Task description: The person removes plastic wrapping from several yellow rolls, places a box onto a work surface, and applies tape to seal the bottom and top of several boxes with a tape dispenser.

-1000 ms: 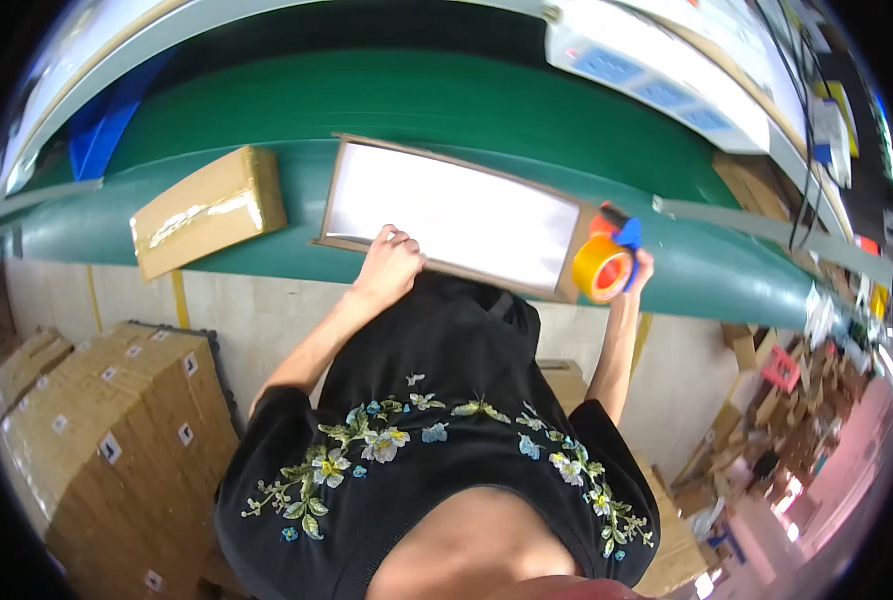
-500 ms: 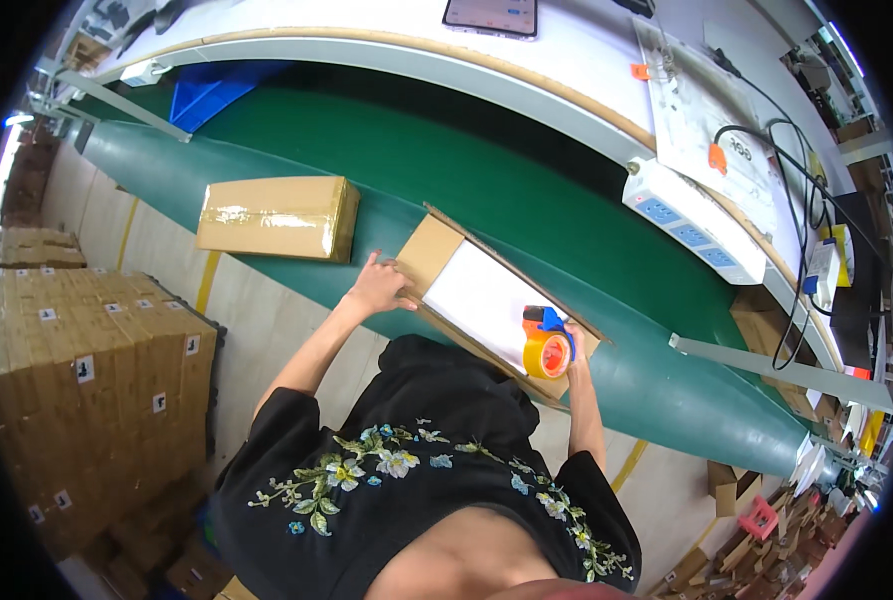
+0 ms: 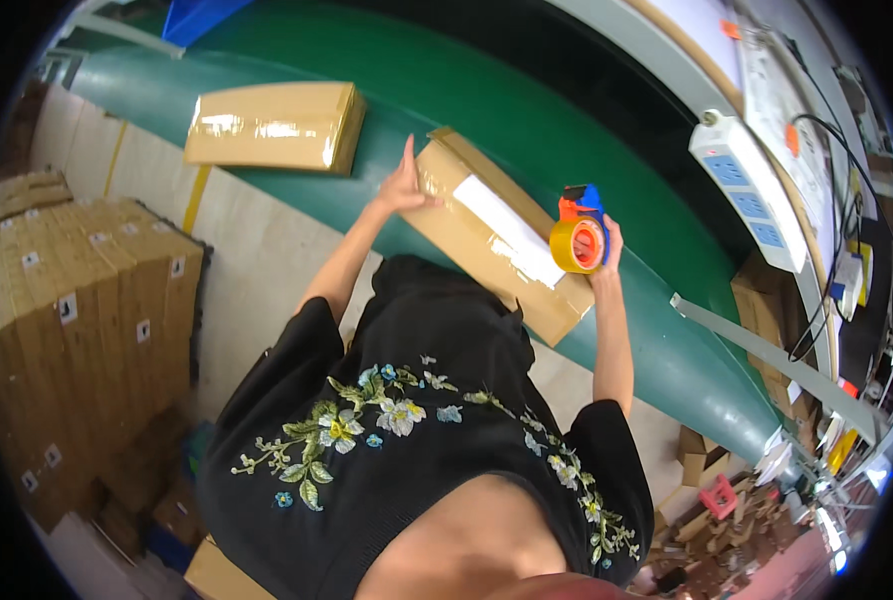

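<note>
Carton in work [image 3: 478,245]: long, brown, lying aslant on the green bench surface [image 3: 656,335] in front of me, its left end farther from my body than its right. A white strip [image 3: 506,228] shows lengthwise along its top, with brown cardboard on both sides. Shiny patches on the cardboard; tape or glare, cannot tell which.

My left hand [image 3: 404,190] is at the carton's left end, fingers apart, index pointing up and away, thumb side against the cardboard. Not closed around anything.

My right hand [image 3: 611,248] is curled around a tape dispenser [image 3: 588,203], blue and orange, loaded with a yellow roll [image 3: 564,248]. I have it over the carton's right end; cannot tell whether it touches the cardboard.

Left of the work, apart from it: a second carton [image 3: 266,130], closed, glossy tape along its face and over its right end. Far right: a white power strip [image 3: 751,195] with blue sockets, fixed by the shelf edge. Floor to my left: a tall block of stacked cartons [image 3: 86,320] with small white labels. Lower right: a pinkish-red stool [image 3: 719,497] among scattered cardboard [image 3: 736,540].
</note>
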The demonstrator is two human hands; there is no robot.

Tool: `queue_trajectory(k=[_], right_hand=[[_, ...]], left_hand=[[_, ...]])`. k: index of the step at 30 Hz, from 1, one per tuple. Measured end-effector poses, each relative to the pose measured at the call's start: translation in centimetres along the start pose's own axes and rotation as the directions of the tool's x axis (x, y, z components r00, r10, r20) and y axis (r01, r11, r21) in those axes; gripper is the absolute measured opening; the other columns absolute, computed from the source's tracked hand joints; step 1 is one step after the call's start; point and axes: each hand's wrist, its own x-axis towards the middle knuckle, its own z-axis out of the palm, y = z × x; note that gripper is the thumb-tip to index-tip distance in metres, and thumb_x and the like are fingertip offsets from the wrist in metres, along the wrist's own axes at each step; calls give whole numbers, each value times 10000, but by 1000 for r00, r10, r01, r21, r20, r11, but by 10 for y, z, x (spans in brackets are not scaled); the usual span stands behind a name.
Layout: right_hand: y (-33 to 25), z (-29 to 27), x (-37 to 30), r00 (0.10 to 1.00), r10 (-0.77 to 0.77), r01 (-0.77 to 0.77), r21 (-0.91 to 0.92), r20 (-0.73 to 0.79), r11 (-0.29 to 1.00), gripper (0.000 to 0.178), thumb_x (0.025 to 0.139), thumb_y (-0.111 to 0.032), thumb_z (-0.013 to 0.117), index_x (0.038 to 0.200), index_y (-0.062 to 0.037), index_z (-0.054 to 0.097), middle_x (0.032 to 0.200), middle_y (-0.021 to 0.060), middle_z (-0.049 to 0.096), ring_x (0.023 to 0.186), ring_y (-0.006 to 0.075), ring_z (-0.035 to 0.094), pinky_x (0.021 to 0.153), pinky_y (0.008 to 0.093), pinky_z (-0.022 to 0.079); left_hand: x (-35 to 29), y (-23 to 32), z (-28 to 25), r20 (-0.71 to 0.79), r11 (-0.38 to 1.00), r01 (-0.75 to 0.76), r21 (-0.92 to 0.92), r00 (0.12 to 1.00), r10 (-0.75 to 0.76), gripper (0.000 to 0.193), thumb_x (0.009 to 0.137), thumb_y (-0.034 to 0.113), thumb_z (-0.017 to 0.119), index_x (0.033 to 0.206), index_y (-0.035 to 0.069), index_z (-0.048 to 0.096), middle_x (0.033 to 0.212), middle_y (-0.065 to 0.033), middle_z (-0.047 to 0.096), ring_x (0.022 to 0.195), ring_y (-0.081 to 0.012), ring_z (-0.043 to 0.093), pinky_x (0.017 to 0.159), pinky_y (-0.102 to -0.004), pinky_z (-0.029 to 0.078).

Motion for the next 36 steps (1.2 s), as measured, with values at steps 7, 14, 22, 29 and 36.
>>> queue_trajectory(k=[7, 14, 22, 29, 36], right_hand=[[66, -18, 12, 997, -60, 74, -355, 48, 932, 519, 825, -289, 489, 1262, -10, 463, 769, 54, 580, 585, 132, 530, 523, 261, 451], [67, 38, 6, 942, -233, 335, -749, 243, 571, 528, 763, -173, 640, 1249, -17, 506, 1169, 153, 582, 1027, 211, 576, 901, 281, 429], [82, 104, 33, 629, -311, 649, -702, 712, -294, 695, 609, -268, 736, 1253, -115, 525, 680, 123, 567, 569, 279, 583, 548, 380, 501], [86, 103, 37, 666, -284, 595, -721, 690, -355, 685, 623, -326, 722, 1250, -131, 527, 684, 103, 566, 546, 265, 585, 530, 374, 506], [82, 107, 35, 698, -243, 589, -733, 674, -341, 721, 627, -327, 721, 1288, -165, 484, 708, 129, 583, 580, 307, 601, 547, 399, 511]], left_hand=[[1, 9, 3, -30, 997, 64, 51, 998, -63, 1188, 560, 553, 738, 1428, 121, 50, 1282, -247, 432, 1203, -396, 419, 993, -425, 366], [24, 22, 12, -68, 916, 377, 136, 926, -371, 711, 875, 631, 264, 1287, 84, 457, 1137, -212, 565, 1152, -348, 487, 980, -431, 366], [31, -5, 15, -77, 977, 214, -27, 973, -215, 681, 880, 597, 310, 1254, 55, 484, 1234, -220, 476, 1154, -369, 455, 970, -441, 356], [-27, 47, 16, -228, 874, 112, -473, 943, -244, 395, 896, 388, 518, 1073, 46, 607, 945, -100, 613, 854, -207, 591, 747, -309, 462], [-23, 39, 31, 267, 544, 401, -737, 912, -311, 237, 851, 255, 627, 904, 28, 664, 795, -14, 635, 698, -98, 553, 628, -229, 439]])
